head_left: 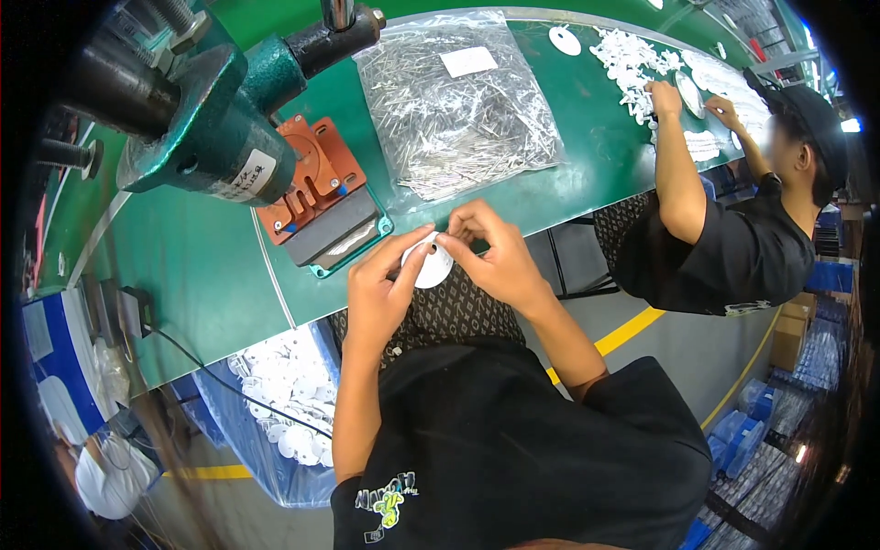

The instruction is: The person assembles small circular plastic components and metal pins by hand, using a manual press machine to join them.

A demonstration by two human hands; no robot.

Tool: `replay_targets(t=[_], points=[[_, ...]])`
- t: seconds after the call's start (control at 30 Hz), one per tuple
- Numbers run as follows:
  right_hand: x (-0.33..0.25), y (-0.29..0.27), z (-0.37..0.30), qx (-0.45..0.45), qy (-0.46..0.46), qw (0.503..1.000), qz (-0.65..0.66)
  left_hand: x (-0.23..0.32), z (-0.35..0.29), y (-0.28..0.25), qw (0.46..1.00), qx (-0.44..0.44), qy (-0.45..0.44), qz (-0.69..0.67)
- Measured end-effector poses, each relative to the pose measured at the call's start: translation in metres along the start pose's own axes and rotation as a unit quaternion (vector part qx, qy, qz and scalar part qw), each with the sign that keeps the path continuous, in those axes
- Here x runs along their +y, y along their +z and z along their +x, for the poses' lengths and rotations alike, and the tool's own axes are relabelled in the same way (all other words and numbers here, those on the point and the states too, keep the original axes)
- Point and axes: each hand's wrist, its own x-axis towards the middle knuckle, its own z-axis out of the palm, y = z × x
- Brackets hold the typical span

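A white plastic disc point(434, 269) with a small dark hole or spot near its upper edge is in front of me, over my lap by the bench's front edge. My left hand point(380, 280) pinches it from the left, thumb along its face. From the right, the curled fingers and thumb of my right hand point(495, 257) meet its upper edge. Whether a small part sits between those fingertips is hidden. Just beyond my left hand stands a bench press point(215, 137) with an orange-red fixture point(316, 170) and a dark block point(332, 226) below it.
A clear bag of thin metal pins point(458, 110) lies on the green bench point(215, 307). White discs fill a blue-lined container point(289, 394) at lower left, with a black cable point(206, 371) across it. A co-worker point(724, 229) at right handles white parts point(632, 69).
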Motion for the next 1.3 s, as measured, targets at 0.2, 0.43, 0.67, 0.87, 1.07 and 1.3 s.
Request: replay_targets(t=[0.2, 0.43, 0.67, 0.87, 1.07, 1.3], points=[[-0.022, -0.004, 0.007, -0.049, -0.006, 0.994, -0.095, 0.0, -0.003, 0.006, 0.997, 0.02, -0.013, -0.076], [-0.029, 0.003, 0.011, -0.045, 0.003, 0.995, -0.093, -0.006, -0.003, 0.006, 0.998, 0.02, 0.014, -0.061], [-0.014, -0.007, 0.009, -0.043, 0.049, 0.998, 0.013, -0.001, -0.002, 0.01, 0.989, 0.048, -0.001, -0.139], [-0.015, -0.005, 0.01, -0.056, 0.07, 0.995, 0.044, -0.001, -0.005, 0.007, 0.992, 0.053, -0.004, -0.116], [-0.02, -0.003, 0.012, -0.061, 0.07, 0.996, 0.005, -0.002, -0.004, 0.008, 0.992, 0.045, 0.017, -0.114], [-0.041, 0.003, 0.024, -0.066, 0.045, 0.97, -0.228, -0.007, -0.002, 0.007, 0.998, 0.038, 0.029, -0.052]])
